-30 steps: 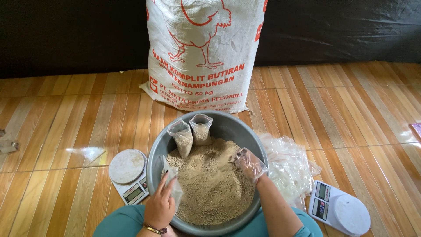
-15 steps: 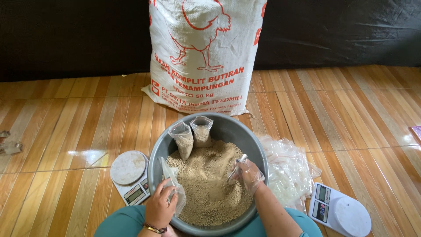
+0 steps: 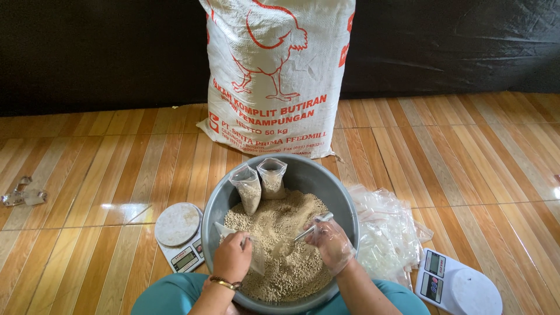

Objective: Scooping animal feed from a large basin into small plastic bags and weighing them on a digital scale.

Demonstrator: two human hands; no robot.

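A grey round basin (image 3: 344,204) sits on the floor in front of me, full of pale beige feed pellets (image 3: 274,224). My left hand (image 3: 233,256) grips a small clear plastic bag (image 3: 255,256) held open over the pellets. My right hand (image 3: 331,245), in a clear plastic glove, holds a metal scoop (image 3: 306,230) whose tip digs into the pellets beside the bag. Two filled clear bags (image 3: 259,184) stand upright against the basin's far wall.
A large white woven feed sack (image 3: 274,76) with a red chicken drawing stands behind the basin. A small digital scale (image 3: 178,233) lies left of the basin, another white scale (image 3: 458,283) at lower right. A heap of clear plastic bags (image 3: 388,233) lies to the right.
My right hand has dropped from the basin's right rim toward the middle, and the scoop now digs into the pellets by the bag. My left hand stays on the bag.
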